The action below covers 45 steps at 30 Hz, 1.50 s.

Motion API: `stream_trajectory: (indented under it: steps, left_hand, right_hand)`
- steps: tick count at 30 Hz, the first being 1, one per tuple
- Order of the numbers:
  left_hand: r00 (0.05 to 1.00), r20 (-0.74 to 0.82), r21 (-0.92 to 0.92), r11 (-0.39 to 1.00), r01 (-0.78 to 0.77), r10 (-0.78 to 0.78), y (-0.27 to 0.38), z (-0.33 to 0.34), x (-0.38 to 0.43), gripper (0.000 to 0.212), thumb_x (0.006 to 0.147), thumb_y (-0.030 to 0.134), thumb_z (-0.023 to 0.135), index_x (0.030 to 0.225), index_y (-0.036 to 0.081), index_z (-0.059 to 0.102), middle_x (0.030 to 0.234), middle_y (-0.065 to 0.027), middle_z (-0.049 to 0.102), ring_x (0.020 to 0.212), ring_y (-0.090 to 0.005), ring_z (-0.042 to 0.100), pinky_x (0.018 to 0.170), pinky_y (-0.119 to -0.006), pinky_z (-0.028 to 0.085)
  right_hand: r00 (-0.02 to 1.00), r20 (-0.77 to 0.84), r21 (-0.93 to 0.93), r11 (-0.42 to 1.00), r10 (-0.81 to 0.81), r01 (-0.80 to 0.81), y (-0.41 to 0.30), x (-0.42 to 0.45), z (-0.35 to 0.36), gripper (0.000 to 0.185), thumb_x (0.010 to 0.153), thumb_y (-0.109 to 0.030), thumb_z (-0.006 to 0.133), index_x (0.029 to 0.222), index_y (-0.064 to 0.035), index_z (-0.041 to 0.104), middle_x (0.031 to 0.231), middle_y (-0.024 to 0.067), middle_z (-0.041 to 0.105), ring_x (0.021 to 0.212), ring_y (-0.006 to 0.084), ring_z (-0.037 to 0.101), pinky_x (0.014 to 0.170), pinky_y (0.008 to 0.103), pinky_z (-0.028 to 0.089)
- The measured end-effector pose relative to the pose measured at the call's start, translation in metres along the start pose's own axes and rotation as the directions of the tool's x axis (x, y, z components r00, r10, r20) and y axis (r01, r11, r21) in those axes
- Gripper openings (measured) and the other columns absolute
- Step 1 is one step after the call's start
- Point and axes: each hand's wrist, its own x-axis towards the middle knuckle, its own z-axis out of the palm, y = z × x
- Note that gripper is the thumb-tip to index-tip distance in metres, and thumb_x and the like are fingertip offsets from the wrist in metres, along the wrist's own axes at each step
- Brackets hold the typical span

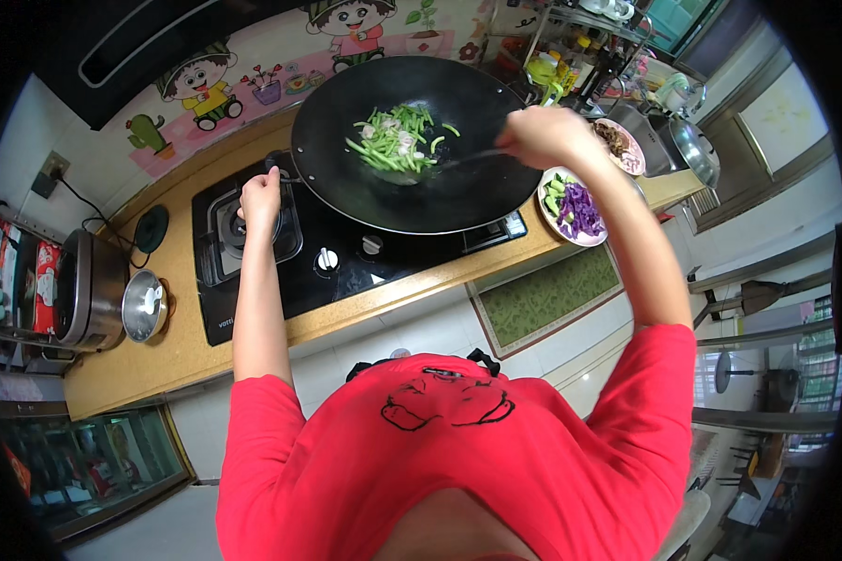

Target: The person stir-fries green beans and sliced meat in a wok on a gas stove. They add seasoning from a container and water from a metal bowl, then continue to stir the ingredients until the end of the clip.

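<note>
A large black wok (393, 203) sits over the right side of the gas stove. Cut green beans (393, 140) lie in its middle with a few pale pieces among them, perhaps garlic. My left hand (260, 199) is closed around the wok's handle (291, 180), on the left. Above the wok's right side, my right hand (551, 137) grips a thin-handled spatula (470, 158). Its far end reaches down to the beans, and its blade is hard to make out. My right hand looks slightly blurred.
The black gas stove (302, 280) has a bare left burner (233, 228). A plate of purple cabbage and cut greens (584, 239) stands below my right forearm. Behind that arm are a plate of meat (631, 158) and a metal lid (695, 151). A metal bowl (140, 319) sits left.
</note>
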Motion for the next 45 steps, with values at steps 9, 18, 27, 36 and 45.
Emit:
stream_trajectory:
  steps: [9, 18, 27, 36, 45]
  left_hand:
    - [1.0, 0.001, 0.042, 0.999, -0.016, 0.016, -0.002, 0.0, 0.001, 0.04, 0.079, 0.047, 0.049, 0.081, 0.009, 0.064, 0.081, -0.0123, 0.063, 0.085, -0.0306, 0.058, 0.077, -0.044, 0.036]
    - [0.999, 0.029, 0.085, 0.996, -0.039, 0.036, 0.003, -0.001, 0.0, 0.04, 0.079, 0.046, 0.048, 0.077, 0.009, 0.063, 0.079, -0.0114, 0.063, 0.083, -0.0302, 0.058, 0.076, -0.045, 0.035]
    - [0.998, 0.045, 0.094, 0.994, -0.047, 0.043, 0.009, -0.001, 0.003, 0.039, 0.079, 0.045, 0.049, 0.077, 0.009, 0.063, 0.079, -0.0116, 0.063, 0.083, -0.0304, 0.058, 0.077, -0.045, 0.035]
    - [0.997, 0.063, 0.098, 0.994, -0.056, 0.05, 0.006, -0.006, 0.001, 0.039, 0.078, 0.045, 0.051, 0.074, 0.008, 0.062, 0.079, -0.0127, 0.063, 0.083, -0.0319, 0.057, 0.077, -0.046, 0.035]
    - [0.999, 0.038, 0.053, 0.998, -0.029, 0.027, 0.004, -0.003, 0.002, 0.04, 0.078, 0.046, 0.051, 0.075, 0.008, 0.062, 0.079, -0.012, 0.063, 0.085, -0.0312, 0.057, 0.078, -0.046, 0.035]
  right_hand:
    - [0.989, -0.042, -0.084, 0.986, 0.141, -0.144, 0.041, 0.006, -0.025, 0.022, 0.074, -0.029, 0.059, 0.093, -0.0235, 0.065, 0.08, 0.0052, 0.064, 0.074, 0.0216, 0.062, 0.065, 0.0325, 0.049]
    - [0.974, -0.13, -0.218, 0.953, 0.186, -0.211, 0.039, 0.017, 0.001, 0.018, 0.066, -0.009, 0.058, 0.083, -0.0048, 0.064, 0.085, 0.0131, 0.063, 0.081, 0.0267, 0.062, 0.068, 0.0356, 0.05]
    - [0.993, -0.114, 0.548, 0.836, 0.035, 0.033, 0.042, 0.054, 0.097, 0.032, 0.08, -0.015, 0.051, 0.111, -0.0154, 0.056, 0.081, 0.0104, 0.062, 0.079, 0.0214, 0.061, 0.066, 0.0321, 0.049]
    - [0.992, -0.124, 0.714, 0.696, 0.02, 0.075, 0.014, 0.054, 0.073, 0.046, 0.075, -0.013, 0.056, 0.12, -0.0195, 0.049, 0.066, 0.0079, 0.058, 0.056, 0.015, 0.055, 0.051, 0.0278, 0.044]
    - [0.955, -0.293, 0.135, 0.991, 0.035, 0.005, 0.019, 0.008, 0.096, 0.039, 0.077, -0.011, 0.051, 0.114, -0.0231, 0.054, 0.085, 0.0123, 0.062, 0.078, 0.027, 0.06, 0.068, 0.0377, 0.048]
